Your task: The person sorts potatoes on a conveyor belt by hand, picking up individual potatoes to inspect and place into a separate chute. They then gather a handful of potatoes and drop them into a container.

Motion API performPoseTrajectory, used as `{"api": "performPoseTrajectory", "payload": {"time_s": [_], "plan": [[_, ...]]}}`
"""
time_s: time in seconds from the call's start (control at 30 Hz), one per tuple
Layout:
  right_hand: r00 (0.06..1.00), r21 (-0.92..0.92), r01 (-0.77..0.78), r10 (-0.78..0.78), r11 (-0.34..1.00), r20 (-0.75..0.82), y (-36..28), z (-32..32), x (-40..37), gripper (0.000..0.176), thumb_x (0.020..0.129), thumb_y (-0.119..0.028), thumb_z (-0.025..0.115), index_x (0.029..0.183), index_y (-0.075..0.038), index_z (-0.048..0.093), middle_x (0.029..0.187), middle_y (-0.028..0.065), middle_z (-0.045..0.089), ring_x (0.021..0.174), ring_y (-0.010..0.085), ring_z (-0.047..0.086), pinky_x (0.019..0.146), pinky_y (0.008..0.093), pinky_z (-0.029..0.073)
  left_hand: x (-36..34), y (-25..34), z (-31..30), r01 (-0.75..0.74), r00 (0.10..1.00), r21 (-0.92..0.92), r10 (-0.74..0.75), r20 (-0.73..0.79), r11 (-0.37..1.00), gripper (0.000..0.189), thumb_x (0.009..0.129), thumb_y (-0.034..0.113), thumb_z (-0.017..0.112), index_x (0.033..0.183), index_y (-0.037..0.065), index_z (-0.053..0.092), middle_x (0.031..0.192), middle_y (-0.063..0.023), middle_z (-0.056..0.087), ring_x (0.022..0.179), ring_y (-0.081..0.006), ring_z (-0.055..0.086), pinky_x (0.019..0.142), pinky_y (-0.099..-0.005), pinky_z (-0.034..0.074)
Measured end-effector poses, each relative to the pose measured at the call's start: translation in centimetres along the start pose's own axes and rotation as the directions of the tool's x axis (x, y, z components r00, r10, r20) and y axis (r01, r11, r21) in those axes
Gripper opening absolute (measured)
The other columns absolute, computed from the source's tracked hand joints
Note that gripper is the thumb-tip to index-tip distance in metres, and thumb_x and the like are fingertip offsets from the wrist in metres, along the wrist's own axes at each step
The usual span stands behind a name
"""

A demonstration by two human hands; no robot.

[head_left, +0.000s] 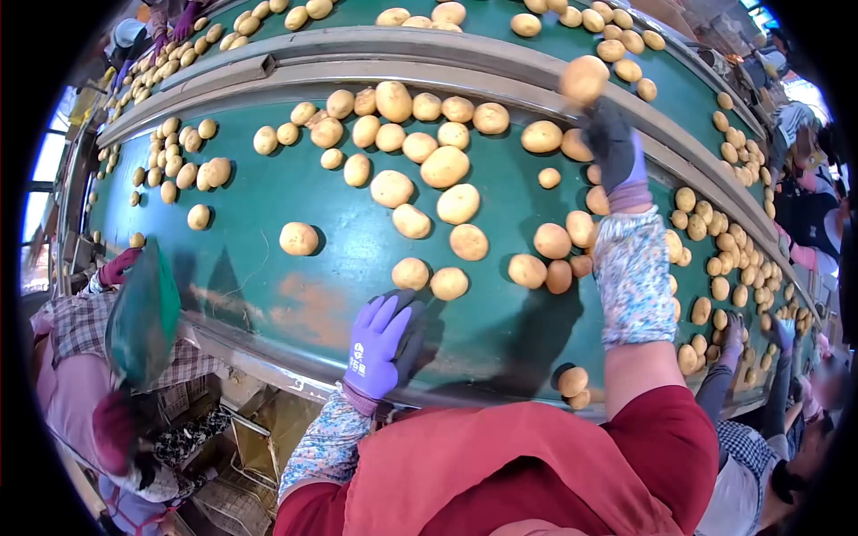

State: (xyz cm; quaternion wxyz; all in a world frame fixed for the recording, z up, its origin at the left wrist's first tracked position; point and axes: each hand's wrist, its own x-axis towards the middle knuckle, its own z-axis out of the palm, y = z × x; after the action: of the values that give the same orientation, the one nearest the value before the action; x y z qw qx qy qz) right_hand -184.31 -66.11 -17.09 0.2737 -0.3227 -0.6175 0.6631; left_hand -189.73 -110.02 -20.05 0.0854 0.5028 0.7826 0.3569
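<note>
My left hand point(380, 344), in a purple glove with dark fingertips, lies over the near edge of the green conveyor belt point(357, 277). Its fingers are stretched and apart, holding nothing, just below two potatoes, one of them this pale round potato point(449, 283). Reaching across to the far side, my right hand point(615, 147), gloved in purple and dark grey, has a large potato point(584, 80) at its fingertips, raised over the metal rail. Motion blurs that potato slightly, and the fingers' exact grip is partly hidden. Several loose potatoes point(444, 167) are spread between my hands.
A metal rail point(402, 49) divides this belt from a second green belt behind it, also carrying potatoes point(612, 50). At the left a person in a checked apron point(85, 330) holds a green object point(143, 313). Co-workers' gloved hands point(733, 335) reach in from the right.
</note>
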Motion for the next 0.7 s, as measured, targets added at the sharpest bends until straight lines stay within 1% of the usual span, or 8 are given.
{"api": "performPoseTrajectory", "payload": {"time_s": [0.03, 0.1, 0.17, 0.37, 0.47, 0.53, 0.6, 0.7], "plan": [[0.974, -0.286, -0.075, 0.009, 0.955, -0.224, -0.4, 0.1, 1.3, 0.043, 0.085, -0.028, 0.077, 0.121, -0.008, 0.064, 0.106, 0.0061, 0.066, 0.094, 0.0188, 0.064, 0.085, 0.0341, 0.053, 0.0, -0.3, -0.3, 0.001, 1.0, -0.01, -0.001, 0.015, 1.0, 0.045, 0.083, 0.011, 0.072, 0.126, 0.004, 0.062, 0.132, -0.0168, 0.061, 0.118, -0.0399, 0.057, 0.102, -0.0518, 0.043], [0.955, -0.987, 0.159, -0.257, 0.017, 0.149, 4.9, -2.7, 3.1, 0.051, 0.078, -0.023, 0.08, 0.125, -0.013, 0.063, 0.114, 0.0105, 0.066, 0.101, 0.0306, 0.066, 0.09, 0.0431, 0.054, -0.1, -1.2, -0.2, -0.008, 0.999, -0.042, 0.01, 0.044, 0.999, 0.045, 0.083, 0.012, 0.071, 0.127, 0.005, 0.063, 0.132, -0.0164, 0.061, 0.118, -0.0396, 0.056, 0.102, -0.0516, 0.043], [0.952, -0.953, 0.104, -0.25, -0.285, 0.179, 5.3, 0.4, 0.9, 0.05, 0.083, -0.024, 0.07, 0.132, -0.023, 0.058, 0.127, 0.0116, 0.063, 0.111, 0.0399, 0.063, 0.091, 0.0499, 0.053, 0.3, -1.6, -0.1, -0.058, 0.995, -0.032, 0.061, 0.077, 0.998, 0.046, 0.083, 0.015, 0.072, 0.127, 0.006, 0.062, 0.135, -0.0149, 0.059, 0.118, -0.0389, 0.055, 0.103, -0.0517, 0.042], [0.836, -0.912, 0.149, 0.445, 0.381, 0.322, 1.7, 0.9, 1.5, 0.06, 0.077, -0.03, 0.079, 0.127, -0.002, 0.06, 0.109, 0.0149, 0.071, 0.094, 0.0241, 0.07, 0.078, 0.0337, 0.055, 2.7, -2.4, -1.7, -0.134, 0.979, 0.013, 0.13, 0.155, 0.991, 0.048, 0.079, 0.013, 0.072, 0.125, 0.007, 0.062, 0.136, -0.0176, 0.056, 0.119, -0.0404, 0.054, 0.1, -0.0526, 0.043], [0.939, -0.199, -0.245, 0.284, 0.949, 0.196, -0.1, 3.2, -0.3, 0.046, 0.087, -0.03, 0.071, 0.125, -0.007, 0.063, 0.1, 0.0063, 0.07, 0.083, 0.0127, 0.065, 0.071, 0.025, 0.051, 2.7, -5.2, -3.3, -0.093, 0.991, -0.029, 0.096, 0.099, 0.995, 0.046, 0.08, 0.013, 0.072, 0.125, 0.007, 0.062, 0.132, -0.0179, 0.059, 0.118, -0.0406, 0.055, 0.099, -0.0521, 0.044], [0.992, 0.195, -0.123, 0.12, 0.973, 0.026, 0.2, 6.6, -0.3, 0.027, 0.096, -0.021, 0.063, 0.118, -0.005, 0.066, 0.098, 0.004, 0.07, 0.083, 0.0097, 0.063, 0.071, 0.0253, 0.05, 2.5, -5.8, -4.3, -0.078, 0.992, -0.037, 0.082, 0.1, 0.996, 0.046, 0.08, 0.013, 0.072, 0.125, 0.006, 0.062, 0.132, -0.0178, 0.059, 0.118, -0.0407, 0.055, 0.1, -0.0512, 0.044], [0.948, -0.66, 0.037, 0.183, 0.751, 0.262, 1.9, 11.1, -1.8, 0.03, 0.093, -0.022, 0.066, 0.119, -0.007, 0.065, 0.104, 0.0108, 0.069, 0.094, 0.0238, 0.067, 0.081, 0.0347, 0.054, 2.0, -5.8, -5.2, -0.094, 0.99, -0.021, 0.096, 0.106, 0.995, 0.046, 0.081, 0.014, 0.072, 0.125, 0.006, 0.062, 0.133, -0.0176, 0.059, 0.118, -0.0409, 0.056, 0.1, -0.0502, 0.044], [0.926, -0.901, 0.357, 0.032, 0.247, 0.376, 5.3, 17.8, -6.7, 0.062, 0.082, -0.027, 0.073, 0.139, -0.02, 0.05, 0.13, 0.0194, 0.055, 0.113, 0.0407, 0.061, 0.095, 0.0484, 0.052, 0.8, -6.9, -6.3, -0.097, 0.987, -0.031, 0.1, 0.128, 0.995, 0.044, 0.082, 0.014, 0.071, 0.124, 0.005, 0.062, 0.135, -0.0177, 0.059, 0.119, -0.0405, 0.056, 0.101, -0.05, 0.044]]}}
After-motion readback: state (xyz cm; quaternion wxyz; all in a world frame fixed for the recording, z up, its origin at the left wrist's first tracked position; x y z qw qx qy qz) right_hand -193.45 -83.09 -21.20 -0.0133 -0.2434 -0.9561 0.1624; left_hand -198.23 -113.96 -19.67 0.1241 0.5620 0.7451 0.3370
